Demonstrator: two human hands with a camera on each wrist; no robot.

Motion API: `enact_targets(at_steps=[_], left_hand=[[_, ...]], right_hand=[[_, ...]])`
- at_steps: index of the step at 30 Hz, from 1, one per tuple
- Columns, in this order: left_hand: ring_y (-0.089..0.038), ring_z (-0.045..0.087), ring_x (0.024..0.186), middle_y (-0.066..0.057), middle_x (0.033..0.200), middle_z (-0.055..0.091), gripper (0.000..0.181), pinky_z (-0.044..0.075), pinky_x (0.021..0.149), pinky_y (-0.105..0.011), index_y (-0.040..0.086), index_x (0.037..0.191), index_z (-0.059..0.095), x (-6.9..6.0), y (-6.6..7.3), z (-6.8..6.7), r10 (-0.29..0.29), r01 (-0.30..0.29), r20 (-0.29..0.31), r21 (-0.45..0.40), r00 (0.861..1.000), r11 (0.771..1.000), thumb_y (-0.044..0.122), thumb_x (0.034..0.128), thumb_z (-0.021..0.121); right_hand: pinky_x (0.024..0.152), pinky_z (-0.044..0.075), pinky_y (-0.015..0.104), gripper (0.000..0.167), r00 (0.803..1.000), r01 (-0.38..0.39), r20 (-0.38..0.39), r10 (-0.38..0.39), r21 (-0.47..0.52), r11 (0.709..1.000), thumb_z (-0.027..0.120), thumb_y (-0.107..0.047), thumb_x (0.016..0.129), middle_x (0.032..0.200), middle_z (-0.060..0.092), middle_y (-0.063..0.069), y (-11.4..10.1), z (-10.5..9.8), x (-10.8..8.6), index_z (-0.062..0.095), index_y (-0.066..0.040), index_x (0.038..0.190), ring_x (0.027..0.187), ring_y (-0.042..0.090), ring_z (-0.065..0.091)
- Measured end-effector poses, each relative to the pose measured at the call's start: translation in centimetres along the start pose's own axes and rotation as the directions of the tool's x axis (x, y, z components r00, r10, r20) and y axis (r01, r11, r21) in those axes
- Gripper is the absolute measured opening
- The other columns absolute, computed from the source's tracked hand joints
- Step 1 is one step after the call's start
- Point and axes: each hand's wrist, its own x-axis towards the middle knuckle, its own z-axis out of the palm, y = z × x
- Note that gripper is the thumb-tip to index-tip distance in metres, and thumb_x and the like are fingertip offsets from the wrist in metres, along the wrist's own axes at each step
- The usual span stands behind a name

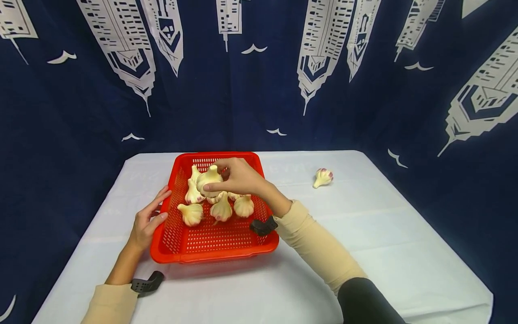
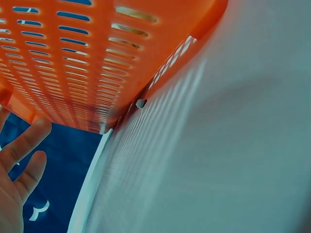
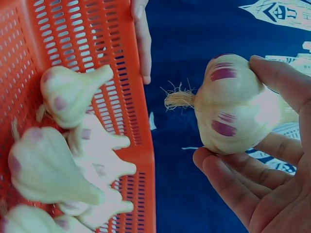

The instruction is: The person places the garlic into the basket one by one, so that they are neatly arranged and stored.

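A red slotted plastic basket (image 1: 214,258) holds several garlic bulbs (image 1: 244,206) with pale skins and purple marks. My left hand (image 1: 146,225) grips the basket's left rim, thumb on the edge; the fingers are partly hidden in the head view, and two show beside the wall in the left wrist view. Above the other bulbs, my right hand (image 1: 242,176) holds one garlic bulb (image 3: 233,104) between thumb and fingers. Its dry roots point away from the palm in the right wrist view, and the stem is partly hidden by the hand.
One more garlic bulb (image 1: 323,177) lies on the white tablecloth (image 1: 348,243), right of the basket. Behind the table hangs a dark blue cloth (image 1: 226,108) with white building prints. Dark straps (image 1: 147,283) sit at both wrists.
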Motion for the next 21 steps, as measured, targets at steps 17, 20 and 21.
enact_targets(at_steps=[17, 20, 21], left_hand=[[0.001, 0.058, 0.091, -0.02, 0.148, 0.046, 0.052, 0.044, 0.073, -0.015, -0.003, 0.137, 0.055, 0.1, -0.3, 0.1, 0.033, -0.033, 0.013, 0.001, 0.999, 0.999, 0.002, 0.0851, 0.051], [0.002, 0.058, 0.093, -0.019, 0.149, 0.045, 0.052, 0.044, 0.074, -0.014, -0.003, 0.137, 0.055, 0.1, -0.2, 0.0, 0.017, -0.018, 0.013, 0.007, 1.0, 1.0, 0.003, 0.0854, 0.051], [0.003, 0.057, 0.093, -0.019, 0.149, 0.045, 0.052, 0.044, 0.074, -0.014, -0.002, 0.137, 0.055, 0.1, -0.2, -0.1, 0.011, -0.011, 0.013, 0.012, 1.0, 1.0, 0.004, 0.0855, 0.051]], right_hand=[[0.079, 0.052, 0.02, 0.047, 0.999, -0.004, 0.054, 0.005, -0.011, 1.0, 0.08, -0.034, 0.082, 0.113, 0.07, 0.007, 1.1, 4.4, 1.8, 0.068, -0.005, 0.117, 0.09, 0.013, 0.068], [0.081, 0.052, 0.021, 0.046, 0.998, 0.012, 0.063, -0.012, 0.012, 1.0, 0.08, -0.033, 0.082, 0.114, 0.07, 0.006, 1.2, 4.8, 2.0, 0.068, -0.007, 0.117, 0.091, 0.012, 0.069], [0.081, 0.052, 0.021, 0.045, 0.998, 0.004, 0.07, -0.005, 0.023, 1.0, 0.08, -0.034, 0.082, 0.113, 0.07, 0.005, 1.3, 4.9, 2.0, 0.068, -0.007, 0.117, 0.091, 0.011, 0.069]])
